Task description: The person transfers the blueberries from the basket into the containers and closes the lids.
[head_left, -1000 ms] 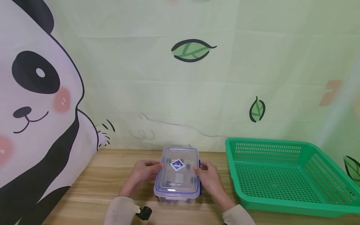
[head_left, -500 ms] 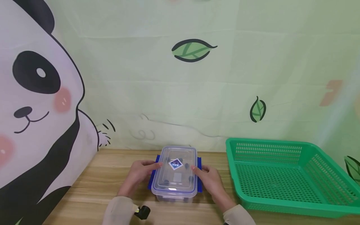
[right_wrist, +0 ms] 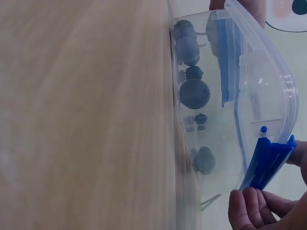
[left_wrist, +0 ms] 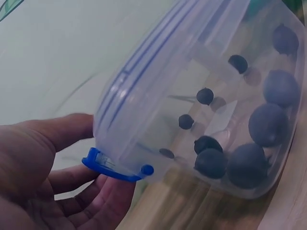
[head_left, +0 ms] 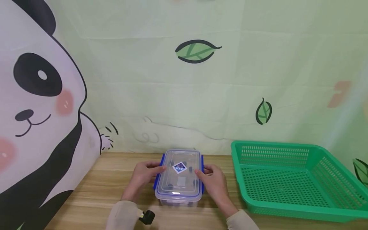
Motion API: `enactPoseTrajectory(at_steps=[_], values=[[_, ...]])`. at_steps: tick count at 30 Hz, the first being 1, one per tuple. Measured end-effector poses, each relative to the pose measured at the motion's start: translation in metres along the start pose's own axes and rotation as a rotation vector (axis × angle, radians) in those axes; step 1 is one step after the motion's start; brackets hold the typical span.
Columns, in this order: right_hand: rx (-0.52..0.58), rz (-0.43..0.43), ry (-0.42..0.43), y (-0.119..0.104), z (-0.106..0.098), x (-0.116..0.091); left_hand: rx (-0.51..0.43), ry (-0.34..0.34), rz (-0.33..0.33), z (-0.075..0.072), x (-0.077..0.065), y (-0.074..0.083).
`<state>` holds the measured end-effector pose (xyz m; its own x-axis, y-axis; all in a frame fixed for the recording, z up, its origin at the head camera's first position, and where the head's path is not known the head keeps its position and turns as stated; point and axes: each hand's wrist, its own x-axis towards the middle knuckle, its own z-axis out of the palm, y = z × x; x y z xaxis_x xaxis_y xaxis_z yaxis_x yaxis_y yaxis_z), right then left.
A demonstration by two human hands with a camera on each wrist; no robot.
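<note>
A clear plastic food container (head_left: 179,185) with a blue-lined lid stands on the wooden table. Several dark round fruits like blueberries (left_wrist: 268,125) of differing sizes lie inside it. Blue latches run along both long sides and stick out from the lid's edge. My left hand (head_left: 142,174) has its thumb at the lid's edge, its fingers bent beneath the left latch (left_wrist: 115,166). On the other side, my right hand (head_left: 214,182) rests its thumb on the lid while its fingertips hold the right latch (right_wrist: 266,164) from below.
To the right stands a green plastic basket (head_left: 296,210) with slatted walls. A pale green cloth backdrop (head_left: 195,105) with a panda and leaves hangs behind the table (head_left: 95,191). A small black object (head_left: 148,217) sits by the left sleeve.
The container has shifted slightly left since a second ago. The left latch came into view, swung out; both latches now look narrower from above than half a second ago.
</note>
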<state>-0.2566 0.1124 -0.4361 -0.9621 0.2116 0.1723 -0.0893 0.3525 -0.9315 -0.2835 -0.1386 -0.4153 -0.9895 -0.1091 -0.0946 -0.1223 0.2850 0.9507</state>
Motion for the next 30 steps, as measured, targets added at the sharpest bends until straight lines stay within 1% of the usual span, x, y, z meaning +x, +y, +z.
enactPoseTrajectory(at_steps=[5, 8, 12, 16, 20, 23, 30], values=[[-0.017, -0.029, -0.006, 0.001, 0.001, 0.0, 0.032, 0.003, 0.009, 0.0, 0.001, -0.001], [-0.01, -0.039, -0.015, 0.003, 0.002, 0.0, 0.041, 0.006, 0.039, 0.0, 0.002, -0.003], [0.007, -0.041, -0.029, 0.007, 0.003, 0.001, 0.042, 0.01, 0.101, 0.001, 0.003, -0.01], [0.03, -0.032, -0.044, 0.009, 0.004, 0.002, 0.051, 0.018, 0.145, 0.003, 0.003, -0.017], [0.043, -0.033, -0.058, 0.009, 0.004, 0.001, 0.046, 0.032, 0.165, 0.004, 0.003, -0.021], [0.049, -0.042, -0.062, 0.008, 0.004, 0.001, 0.031, 0.037, 0.162, 0.005, 0.002, -0.021], [0.048, -0.053, -0.057, 0.006, 0.003, 0.0, 0.028, 0.04, 0.169, 0.005, 0.002, -0.023]])
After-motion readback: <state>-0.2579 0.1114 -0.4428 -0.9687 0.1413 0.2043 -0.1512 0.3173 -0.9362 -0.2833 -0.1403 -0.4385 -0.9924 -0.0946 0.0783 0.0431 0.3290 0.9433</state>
